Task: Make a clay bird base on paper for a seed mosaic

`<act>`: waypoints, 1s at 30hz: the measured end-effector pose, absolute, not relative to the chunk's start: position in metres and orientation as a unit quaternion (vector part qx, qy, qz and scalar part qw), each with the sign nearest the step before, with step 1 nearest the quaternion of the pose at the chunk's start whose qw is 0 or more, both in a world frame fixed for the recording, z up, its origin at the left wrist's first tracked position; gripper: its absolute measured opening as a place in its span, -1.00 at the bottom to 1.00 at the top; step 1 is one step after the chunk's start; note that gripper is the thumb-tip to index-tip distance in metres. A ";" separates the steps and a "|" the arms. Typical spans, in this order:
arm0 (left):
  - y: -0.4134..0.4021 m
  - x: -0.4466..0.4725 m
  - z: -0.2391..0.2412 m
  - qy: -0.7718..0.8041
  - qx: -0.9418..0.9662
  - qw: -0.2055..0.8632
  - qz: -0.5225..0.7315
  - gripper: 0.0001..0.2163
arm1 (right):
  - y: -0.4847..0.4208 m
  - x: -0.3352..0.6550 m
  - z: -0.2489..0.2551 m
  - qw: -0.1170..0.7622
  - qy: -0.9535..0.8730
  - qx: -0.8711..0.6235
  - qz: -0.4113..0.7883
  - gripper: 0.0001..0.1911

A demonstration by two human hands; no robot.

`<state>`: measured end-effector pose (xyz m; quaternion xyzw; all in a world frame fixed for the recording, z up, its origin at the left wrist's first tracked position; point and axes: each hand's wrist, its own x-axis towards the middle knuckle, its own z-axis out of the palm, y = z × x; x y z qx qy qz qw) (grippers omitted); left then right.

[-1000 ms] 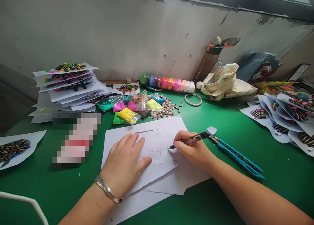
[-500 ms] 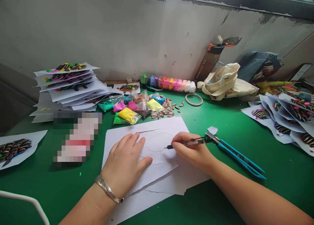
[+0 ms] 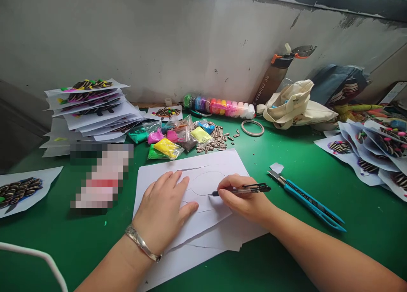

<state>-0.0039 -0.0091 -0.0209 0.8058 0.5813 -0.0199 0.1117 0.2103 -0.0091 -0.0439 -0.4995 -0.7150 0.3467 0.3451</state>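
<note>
My left hand [image 3: 163, 209] lies flat with fingers spread on the top sheet of a small pile of white paper [image 3: 203, 173] on the green table [image 3: 286, 258]. A silver bracelet sits on that wrist. My right hand [image 3: 244, 198] pinches a black pen [image 3: 241, 190], its tip touching the paper just below a drawn oval outline. A longer drawn line runs across the sheet under my left fingers.
A blue utility knife [image 3: 310, 200] lies right of the paper beside a white scrap. Small bags of coloured clay [image 3: 168, 139] and loose sunflower seeds [image 3: 216, 141] sit behind the sheet. Stacks of finished seed pictures stand at the left [image 3: 92, 109] and right [image 3: 375, 152]. A tape ring [image 3: 252, 127], cloth bag and bottle stand near the wall.
My right hand has slid the pen tip leftward along the bottom of the oval. My left hand stays pressed on the paper.
</note>
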 end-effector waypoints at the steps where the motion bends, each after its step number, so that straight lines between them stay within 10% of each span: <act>1: -0.009 -0.004 -0.021 0.580 0.807 0.111 -0.022 -0.52 | -0.009 0.210 -0.044 0.343 -0.716 -0.500 0.345 -0.87; 30: -0.009 -0.004 -0.022 0.581 0.807 0.104 -0.029 -0.50 | -0.004 0.228 -0.042 0.368 -0.640 -0.529 0.418 -0.85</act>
